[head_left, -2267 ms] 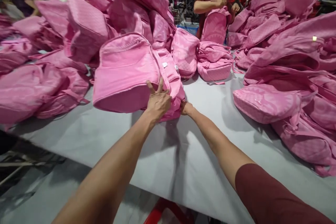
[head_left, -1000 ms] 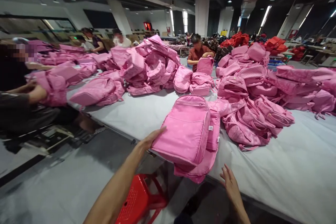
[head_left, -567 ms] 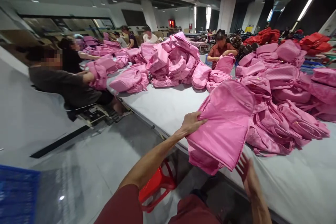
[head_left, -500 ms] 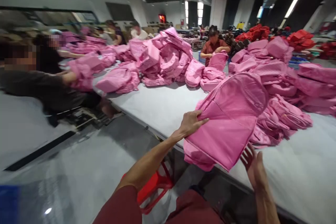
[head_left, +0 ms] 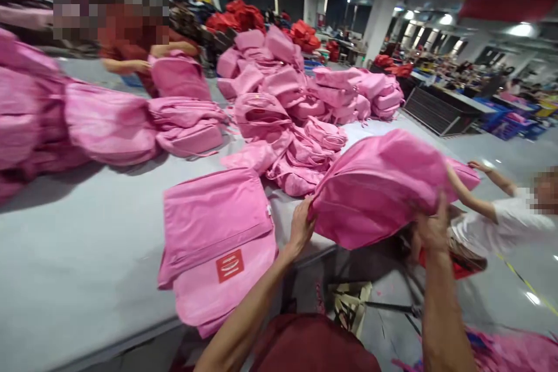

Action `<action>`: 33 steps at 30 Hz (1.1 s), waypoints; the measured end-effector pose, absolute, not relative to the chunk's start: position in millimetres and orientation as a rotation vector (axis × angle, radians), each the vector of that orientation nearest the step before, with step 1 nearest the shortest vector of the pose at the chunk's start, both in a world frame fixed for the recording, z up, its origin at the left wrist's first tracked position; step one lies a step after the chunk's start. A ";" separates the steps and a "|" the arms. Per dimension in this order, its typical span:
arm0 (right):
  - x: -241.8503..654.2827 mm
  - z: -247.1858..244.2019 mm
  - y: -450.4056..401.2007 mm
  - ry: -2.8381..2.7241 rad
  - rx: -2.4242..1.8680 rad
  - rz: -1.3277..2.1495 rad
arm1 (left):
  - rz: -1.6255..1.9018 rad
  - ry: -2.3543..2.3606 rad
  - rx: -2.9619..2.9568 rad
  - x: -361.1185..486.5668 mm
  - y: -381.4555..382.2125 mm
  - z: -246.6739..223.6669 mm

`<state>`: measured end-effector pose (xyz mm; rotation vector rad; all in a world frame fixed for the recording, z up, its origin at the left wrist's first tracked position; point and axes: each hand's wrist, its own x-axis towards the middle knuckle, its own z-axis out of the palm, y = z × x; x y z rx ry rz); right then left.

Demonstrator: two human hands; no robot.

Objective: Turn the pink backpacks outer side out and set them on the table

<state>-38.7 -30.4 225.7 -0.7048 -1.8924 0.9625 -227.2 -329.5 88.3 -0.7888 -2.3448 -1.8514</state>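
A pink backpack (head_left: 370,197) hangs in the air over the table's near right edge, turned on its side with a curved zip seam facing me. My left hand (head_left: 301,224) pinches its left end, fingers closed on the fabric. At the lower right side, my right hand (head_left: 432,226) grips the bag; motion smears it and its fingers are partly hidden. Left of my left forearm lies a flat pink bag piece (head_left: 213,215) with a red label (head_left: 229,265), its lower end over the table edge.
Piles of pink backpacks (head_left: 265,78) cover the far side of the white table (head_left: 108,232). A co-worker in red (head_left: 135,35) handles a bag across it. Close on the right, a person in white (head_left: 518,209) reaches toward the bags. Pink scraps (head_left: 514,351) lie on the floor.
The view has swung right. The backpack has turned from upright to sideways and moved right. My right hand, open beside it before, is now on it. The flat pink piece with the label now shows.
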 end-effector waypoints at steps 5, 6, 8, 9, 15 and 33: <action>-40.4 122.2 -103.2 -2.201 -0.995 1.011 | -2.383 -2.569 -0.757 -186.8 -288.1 56.7; -41.2 112.5 -115.5 -2.219 -1.057 1.000 | -2.460 -2.576 -0.811 -177.6 -283.4 60.1; -38.3 108.8 -130.1 -2.279 -1.091 0.981 | -2.535 -2.557 -0.930 -163.6 -275.9 72.9; -35.0 113.4 -131.9 -2.338 -1.046 0.989 | -2.530 -2.548 -0.970 -159.6 -273.0 80.5; -29.9 171.0 -99.1 -2.342 -0.841 0.762 | -2.302 -2.570 -1.016 -165.3 -268.0 104.9; -112.3 194.0 -122.1 -2.577 -1.280 0.637 | -1.670 -2.466 -1.774 -205.4 -303.3 101.9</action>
